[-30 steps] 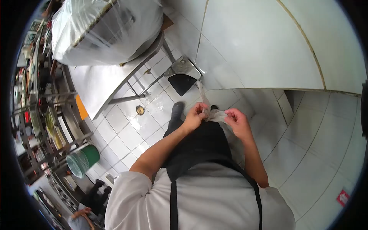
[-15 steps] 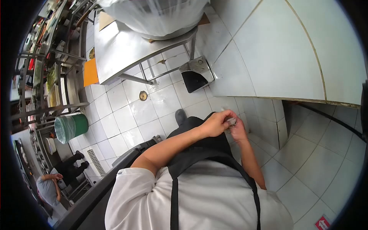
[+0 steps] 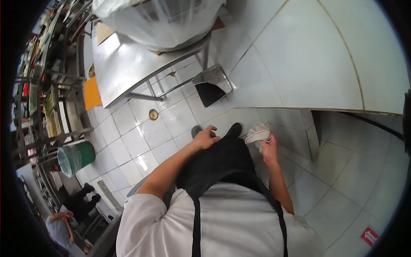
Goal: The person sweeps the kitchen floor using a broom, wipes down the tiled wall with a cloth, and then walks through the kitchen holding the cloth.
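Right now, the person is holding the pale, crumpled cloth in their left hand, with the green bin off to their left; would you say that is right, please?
Not quite: the head view shows the pale, crumpled cloth in the person's right hand, not in their left hand. The green bin is indeed off to their left.

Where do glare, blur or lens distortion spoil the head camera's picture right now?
Head view: bright glare on the metal table and floor tiles; curved seams across the white wall, with dark rounded image edges; crowded shelving slanted and too smeared for fine detail; cloth in the right hand readable, if slightly soft.
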Motion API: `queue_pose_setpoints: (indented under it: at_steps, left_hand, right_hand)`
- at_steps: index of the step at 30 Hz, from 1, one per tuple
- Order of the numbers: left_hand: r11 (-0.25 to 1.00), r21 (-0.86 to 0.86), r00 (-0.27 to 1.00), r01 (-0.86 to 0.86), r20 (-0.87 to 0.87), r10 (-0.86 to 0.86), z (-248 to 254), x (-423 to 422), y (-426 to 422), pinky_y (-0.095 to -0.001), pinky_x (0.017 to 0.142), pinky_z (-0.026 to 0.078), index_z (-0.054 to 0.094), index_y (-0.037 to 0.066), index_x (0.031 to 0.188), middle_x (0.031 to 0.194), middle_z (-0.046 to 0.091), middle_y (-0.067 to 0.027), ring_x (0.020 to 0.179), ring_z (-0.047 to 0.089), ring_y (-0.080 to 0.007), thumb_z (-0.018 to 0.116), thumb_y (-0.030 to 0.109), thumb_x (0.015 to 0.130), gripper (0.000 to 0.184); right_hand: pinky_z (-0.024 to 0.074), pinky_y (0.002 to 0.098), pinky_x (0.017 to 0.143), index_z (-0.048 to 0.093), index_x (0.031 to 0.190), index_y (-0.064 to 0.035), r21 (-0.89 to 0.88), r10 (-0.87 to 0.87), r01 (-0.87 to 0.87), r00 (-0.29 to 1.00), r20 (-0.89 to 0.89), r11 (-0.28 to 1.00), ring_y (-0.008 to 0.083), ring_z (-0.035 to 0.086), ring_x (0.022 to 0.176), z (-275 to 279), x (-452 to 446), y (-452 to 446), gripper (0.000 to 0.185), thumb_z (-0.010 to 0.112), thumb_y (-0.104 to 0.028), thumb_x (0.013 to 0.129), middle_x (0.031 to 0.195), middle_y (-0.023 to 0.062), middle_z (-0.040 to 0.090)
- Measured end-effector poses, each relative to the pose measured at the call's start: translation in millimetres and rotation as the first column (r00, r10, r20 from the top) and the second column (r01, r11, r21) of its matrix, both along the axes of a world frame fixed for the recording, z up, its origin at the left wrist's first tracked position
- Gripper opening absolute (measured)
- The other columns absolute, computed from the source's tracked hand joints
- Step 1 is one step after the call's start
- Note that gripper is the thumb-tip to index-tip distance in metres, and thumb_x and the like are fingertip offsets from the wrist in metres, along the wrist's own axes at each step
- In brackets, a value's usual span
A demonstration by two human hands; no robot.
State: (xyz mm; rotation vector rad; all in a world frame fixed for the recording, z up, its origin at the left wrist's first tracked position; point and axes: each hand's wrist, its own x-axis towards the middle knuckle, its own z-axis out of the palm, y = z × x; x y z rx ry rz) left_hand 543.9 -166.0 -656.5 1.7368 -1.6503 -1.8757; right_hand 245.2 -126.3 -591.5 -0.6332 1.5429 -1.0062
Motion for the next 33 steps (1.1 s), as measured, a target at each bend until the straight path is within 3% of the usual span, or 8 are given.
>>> queue_pose_setpoints:
  at_steps: [4, 11, 14, 18, 23, 25, 29, 33]
  left_hand:
    - [0.988, -0.153, 0.832, -0.017, -0.55, -0.071, 69.6, -48.8, -28.7, -0.0367, 0.094, 0.048, 0.045, 0.004, 0.134, 0.124, 0.06, -0.0103, 0.11, 0.06, -0.0221, 0.072, 0.034, 0.086, 0.063]
    - [0.857, 0.35, 0.123, -0.377, -0.899, 0.421, 147.9, -116.1, -98.1, -0.0309, 0.094, 0.045, 0.048, 0.006, 0.133, 0.12, 0.059, -0.0034, 0.109, 0.056, -0.0147, 0.048, 0.016, 0.101, 0.033]
    - [0.921, -0.183, 0.182, -0.345, -0.975, -0.126, 239.1, -127.0, -144.4, -0.0377, 0.108, 0.033, 0.04, 0.001, 0.141, 0.144, 0.043, -0.0136, 0.131, 0.043, -0.0235, 0.049, 0.023, 0.099, 0.048]
    - [0.21, -0.928, 0.931, -0.307, -0.339, -0.136, 321.9, -206.7, -154.0, -0.0632, 0.111, 0.007, 0.033, 0.015, 0.149, 0.157, 0.011, -0.0265, 0.145, 0.007, -0.0446, 0.049, 0.027, 0.092, 0.061]
    - [-0.064, -0.922, 0.923, -0.383, -0.385, 0.025, 281.4, -211.8, -228.5, -0.0635, 0.111, -0.003, 0.03, 0.015, 0.151, 0.158, -0.001, -0.0272, 0.145, -0.008, -0.0464, 0.039, 0.028, 0.097, 0.056]
    - [0.386, -0.704, 0.797, -0.596, -0.578, 0.176, 174.3, -198.7, -272.0, -0.0529, 0.117, 0.003, 0.03, 0.001, 0.145, 0.156, 0.01, -0.0288, 0.146, 0.005, -0.0418, 0.037, 0.029, 0.098, 0.055]
    - [0.516, -0.311, 0.553, -0.798, -0.719, 0.422, 115.1, -253.9, -196.0, -0.0448, 0.119, 0.005, 0.018, -0.007, 0.147, 0.156, 0.011, -0.026, 0.145, 0.009, -0.0362, 0.022, 0.028, 0.101, 0.058]
    - [0.105, -0.829, 0.829, -0.55, -0.557, -0.056, 277.5, -232.1, -181.7, -0.0594, 0.114, 0.0, 0.019, -0.007, 0.147, 0.157, 0.002, -0.0278, 0.145, -0.002, -0.0458, 0.036, 0.036, 0.096, 0.068]
  right_hand:
    - [0.0458, 0.0282, 0.091, 0.055, 0.122, -0.002, -0.095, 0.152, -0.142, 0.982, 0.115, 0.985, 0.0132, 0.059, 0.103, 62.6, 32.7, -28.6, 0.04, 0.058, 0.008, 0.083, 0.111, 0.0044, 0.062]
    - [0.0431, 0.0296, 0.092, 0.036, 0.142, -0.0066, -0.536, -0.071, -0.048, 0.977, -0.2, 0.843, 0.0148, 0.052, 0.102, 135.1, 52.4, -58.7, 0.053, 0.056, -0.004, 0.093, 0.118, 0.0083, 0.049]
    - [0.0437, 0.0308, 0.092, 0.036, 0.142, -0.0063, -0.442, -0.062, -0.051, 0.969, -0.238, 0.896, 0.0153, 0.052, 0.102, 132.9, 38.8, -44.5, 0.05, 0.054, -0.009, 0.096, 0.118, 0.0087, 0.049]
    - [0.0457, 0.0335, 0.093, 0.043, 0.136, -0.0018, -0.391, -0.091, -0.03, 0.954, -0.286, 0.92, 0.0162, 0.054, 0.106, 95.5, 26.4, -6.0, 0.038, 0.046, -0.02, 0.102, 0.12, 0.0115, 0.054]
    - [0.0467, 0.0339, 0.091, 0.053, 0.125, 0.0007, -0.161, -0.211, 0.174, 0.944, -0.254, 0.971, 0.0193, 0.058, 0.101, 65.5, 20.1, 65.1, 0.047, 0.036, -0.038, 0.105, 0.118, 0.0121, 0.057]
    - [0.0471, 0.0337, 0.09, 0.055, 0.122, 0.0008, -0.074, -0.269, 0.259, 0.941, -0.206, 0.963, 0.0202, 0.06, 0.097, 63.9, 19.4, 92.6, 0.051, 0.035, -0.042, 0.104, 0.116, 0.0113, 0.058]
    - [0.0481, 0.0335, 0.087, 0.057, 0.118, 0.0005, 0.001, -0.363, 0.369, 0.916, -0.169, 0.93, 0.0201, 0.06, 0.091, 44.5, 18.2, 111.2, 0.057, 0.033, -0.049, 0.103, 0.111, 0.0099, 0.06]
    - [0.0486, 0.0333, 0.084, 0.058, 0.117, 0.0, 0.025, -0.266, 0.28, 0.933, -0.243, 0.96, 0.0193, 0.06, 0.09, 44.8, 13.0, 106.0, 0.059, 0.032, -0.051, 0.103, 0.111, 0.0094, 0.061]
